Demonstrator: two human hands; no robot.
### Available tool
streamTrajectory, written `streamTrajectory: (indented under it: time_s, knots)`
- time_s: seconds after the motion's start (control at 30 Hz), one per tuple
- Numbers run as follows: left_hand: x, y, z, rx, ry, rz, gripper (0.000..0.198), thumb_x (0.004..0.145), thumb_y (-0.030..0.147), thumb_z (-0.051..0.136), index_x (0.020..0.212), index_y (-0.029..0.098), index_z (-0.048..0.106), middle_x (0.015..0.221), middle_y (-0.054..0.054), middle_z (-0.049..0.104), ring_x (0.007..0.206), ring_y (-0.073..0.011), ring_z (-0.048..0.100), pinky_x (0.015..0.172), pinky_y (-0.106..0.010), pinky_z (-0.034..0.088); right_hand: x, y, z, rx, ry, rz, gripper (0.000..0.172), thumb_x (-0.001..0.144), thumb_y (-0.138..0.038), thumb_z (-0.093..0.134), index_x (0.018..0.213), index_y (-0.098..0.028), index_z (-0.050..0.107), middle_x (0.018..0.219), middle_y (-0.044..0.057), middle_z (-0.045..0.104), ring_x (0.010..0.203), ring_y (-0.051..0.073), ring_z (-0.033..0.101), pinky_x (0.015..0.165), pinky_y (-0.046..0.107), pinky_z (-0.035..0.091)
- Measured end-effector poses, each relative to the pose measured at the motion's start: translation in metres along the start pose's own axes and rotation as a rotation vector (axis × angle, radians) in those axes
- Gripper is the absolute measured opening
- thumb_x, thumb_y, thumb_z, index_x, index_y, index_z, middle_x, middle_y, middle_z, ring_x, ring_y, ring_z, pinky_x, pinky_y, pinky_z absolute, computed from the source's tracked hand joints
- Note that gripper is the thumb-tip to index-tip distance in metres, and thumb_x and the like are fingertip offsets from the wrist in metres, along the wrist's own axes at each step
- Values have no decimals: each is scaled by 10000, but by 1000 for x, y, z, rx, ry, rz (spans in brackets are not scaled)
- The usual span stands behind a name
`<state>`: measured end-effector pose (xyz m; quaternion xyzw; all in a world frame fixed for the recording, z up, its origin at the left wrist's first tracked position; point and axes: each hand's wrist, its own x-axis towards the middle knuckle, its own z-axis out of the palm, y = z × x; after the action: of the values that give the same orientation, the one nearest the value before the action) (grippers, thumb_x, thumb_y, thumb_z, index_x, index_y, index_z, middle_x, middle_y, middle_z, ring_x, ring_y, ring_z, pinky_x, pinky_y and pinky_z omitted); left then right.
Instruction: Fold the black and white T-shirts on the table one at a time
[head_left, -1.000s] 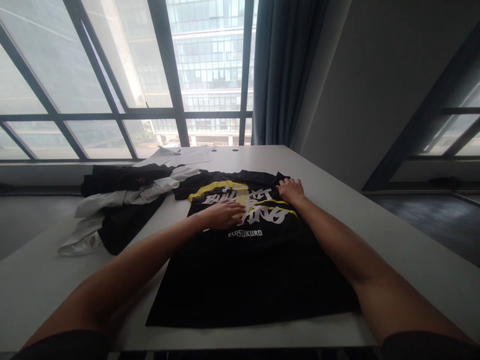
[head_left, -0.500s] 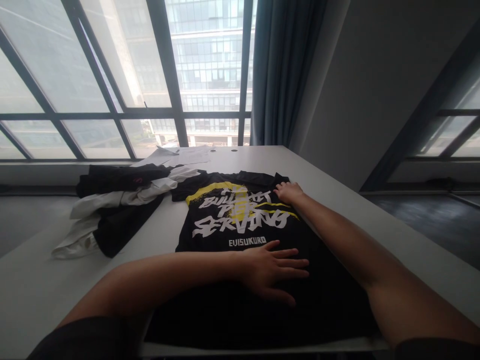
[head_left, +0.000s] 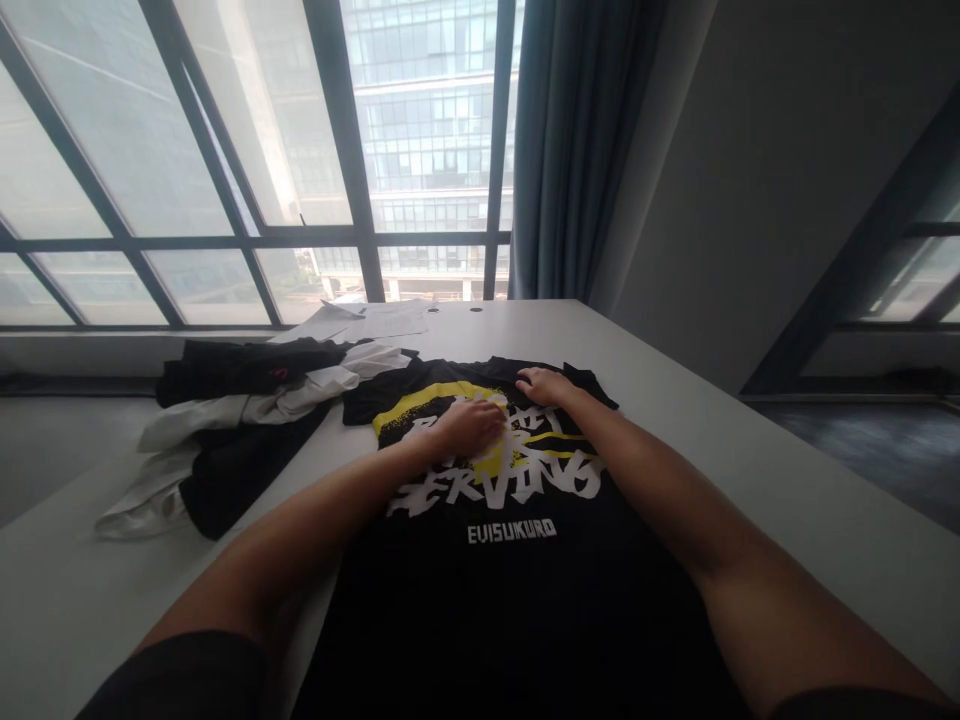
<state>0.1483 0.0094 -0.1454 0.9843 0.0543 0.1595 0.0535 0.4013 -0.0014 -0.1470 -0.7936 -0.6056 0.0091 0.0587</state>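
A black T-shirt (head_left: 517,610) lies spread on the white table, its collar end away from me. Across its upper part run a yellow band and large white lettering, with smaller white lettering lower down. My left hand (head_left: 472,425) is over the large print, slightly blurred, its fingers bent a little and pointing right, holding nothing I can see. Near the collar and the right shoulder, my right hand (head_left: 544,385) rests on the fabric with its fingers stretched leftward and a little apart. Both forearms cover parts of the shirt's sides.
A heap of black and white clothes (head_left: 232,410) lies left of the shirt, partly touching its left sleeve. Papers (head_left: 382,320) are at the far end of the white table (head_left: 525,320). Beyond stand a window (head_left: 420,130) and a blue-grey curtain (head_left: 570,150).
My left hand has moved forward from the lower shirt onto the large print. My right hand has shifted from the right sleeve inward, toward the collar. The view has tilted slightly.
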Motion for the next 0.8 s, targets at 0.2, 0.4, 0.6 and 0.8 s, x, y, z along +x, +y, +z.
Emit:
streamTrajectory:
  time_s: [0.2,0.4,0.6,0.8]
  knots:
    - [-17,-121,-5,112,-123,-492,591,987,555,385,1431,194,533,1556,-84,442,1451,-254,374,1193,-385,280,8,11,24,50,-39,5,598,1021,-523,318,1538,-233,394,1642,59,270,1516,234,227,1219,446,203]
    - [-60,-174,-16,94,-163,-719,719,962,634,328,1545,217,388,1635,-71,283,1521,-269,214,1226,-445,159,5,64,24,31,-43,235,663,1012,-589,223,1569,-244,326,1661,64,205,1530,248,171,1223,531,130]
    - [-99,-203,-34,25,3,-950,588,936,499,517,1443,201,527,1580,-118,395,1473,-279,333,1171,-363,271,-17,112,15,47,61,411,655,1014,-554,215,1510,-178,421,1596,162,345,1463,313,324,1158,598,254]
    - [-112,-194,-44,152,181,-1055,482,888,388,594,1302,143,635,1410,-164,576,1301,-316,511,1076,-344,376,-26,116,3,-2,203,582,592,876,-564,541,1277,-144,658,1329,204,609,1248,362,548,986,486,465]
